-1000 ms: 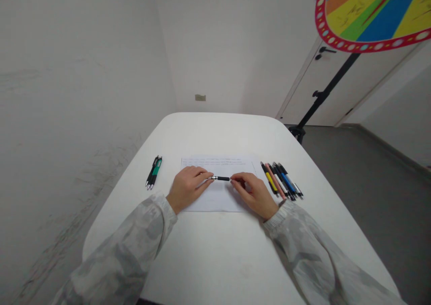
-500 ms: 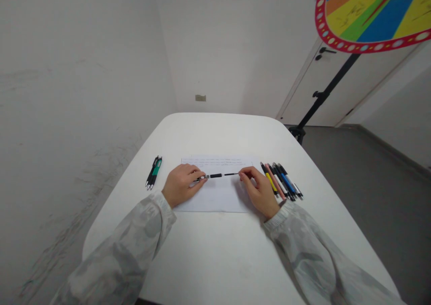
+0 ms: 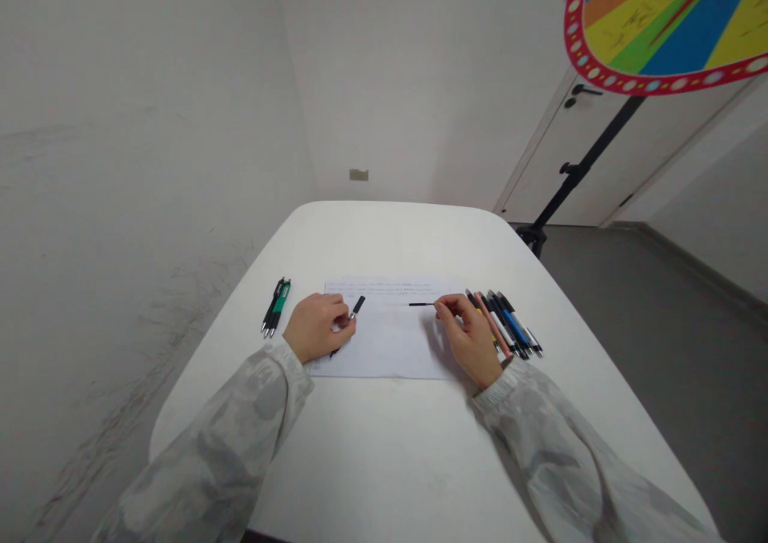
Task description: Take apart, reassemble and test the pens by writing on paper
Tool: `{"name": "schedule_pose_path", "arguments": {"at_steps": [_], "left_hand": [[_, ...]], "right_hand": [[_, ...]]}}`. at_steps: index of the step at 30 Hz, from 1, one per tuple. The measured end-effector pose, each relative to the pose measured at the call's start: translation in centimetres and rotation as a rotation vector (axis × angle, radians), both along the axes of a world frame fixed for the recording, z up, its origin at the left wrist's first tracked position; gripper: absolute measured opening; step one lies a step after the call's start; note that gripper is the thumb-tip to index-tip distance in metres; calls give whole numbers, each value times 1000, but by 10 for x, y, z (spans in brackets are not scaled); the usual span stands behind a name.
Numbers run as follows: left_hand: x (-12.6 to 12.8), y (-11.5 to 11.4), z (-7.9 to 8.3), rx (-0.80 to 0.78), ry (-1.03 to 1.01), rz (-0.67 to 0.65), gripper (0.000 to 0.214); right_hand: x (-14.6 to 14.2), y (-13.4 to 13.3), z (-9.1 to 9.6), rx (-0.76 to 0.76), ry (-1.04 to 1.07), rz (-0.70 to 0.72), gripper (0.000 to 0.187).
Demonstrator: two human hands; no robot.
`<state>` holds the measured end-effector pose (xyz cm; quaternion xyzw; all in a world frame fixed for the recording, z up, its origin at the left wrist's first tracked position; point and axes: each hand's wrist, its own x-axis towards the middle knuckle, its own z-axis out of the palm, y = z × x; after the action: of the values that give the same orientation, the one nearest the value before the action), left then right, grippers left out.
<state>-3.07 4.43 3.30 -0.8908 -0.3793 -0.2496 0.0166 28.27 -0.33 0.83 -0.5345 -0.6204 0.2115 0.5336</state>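
Note:
My left hand (image 3: 317,329) is closed around a pen barrel (image 3: 358,305), whose black grip end points up and away past the fingers. Most of that barrel is hidden by the hand, though a dark end shows below it. Between thumb and fingertips, my right hand (image 3: 466,335) pinches a thin dark pen refill (image 3: 420,304), which points left and is apart from the barrel. Beneath both hands lies a white sheet of paper (image 3: 396,347) with lines of writing along its top.
Left of the paper lie a few black and green pens (image 3: 277,307). Several pens in yellow, pink, white and blue (image 3: 510,319) lie side by side beyond my right hand. The white table (image 3: 384,239) stands near a wall, with a colourful prize wheel (image 3: 666,23) at right.
The refill has moved right and a little up, away from the barrel. My left hand has turned the barrel from level to slanted, with its grip end pointing upward.

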Motion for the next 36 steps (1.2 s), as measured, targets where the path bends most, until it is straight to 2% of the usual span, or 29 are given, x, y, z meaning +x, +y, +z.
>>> {"name": "schedule_pose_path", "arguments": {"at_steps": [6,11,14,19,22,30,36], "left_hand": [[1,3,-7,-51,36,79,38],[4,1,-7,-5,-22,58,43],[7,-5,-1,26,-87,-2,41],[14,-13,5,9,-110,-150,30],[16,-14,4,8,-92,-196,24],[16,-12,2,12,-67,-190,21],[16,-12,3,41,-56,-191,21]], "right_hand": [[-3,-4,5,-7,-119,147,19],[-5,-6,8,-21,-165,195,18],[-6,-6,10,-14,-170,214,18],[-7,-7,12,-8,-166,216,19],[-8,-6,11,4,-152,217,20],[-8,-6,10,8,-149,203,18],[-6,-5,7,-4,-138,139,15]]}}
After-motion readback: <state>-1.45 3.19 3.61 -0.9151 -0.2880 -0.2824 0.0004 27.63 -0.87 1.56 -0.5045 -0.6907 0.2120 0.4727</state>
